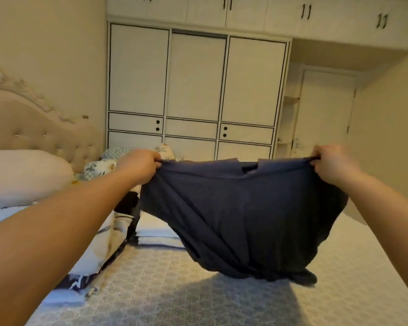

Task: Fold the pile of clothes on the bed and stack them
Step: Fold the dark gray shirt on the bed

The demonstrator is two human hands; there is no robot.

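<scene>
— Two hands on it? 
— Yes: left hand (137,164) and right hand (332,162) each pinch a top corner of the dark blue garment (240,208). 
— Where is it? 
— Hanging above the bed (174,290), middle.

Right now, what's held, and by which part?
Dark blue garment, held up over the bed. Left hand and right hand each pinch an end of its top edge.

home bedroom, made bed (151,290), tufted headboard (40,135), pillow (21,175), white built-in wardrobe (196,90)
</scene>
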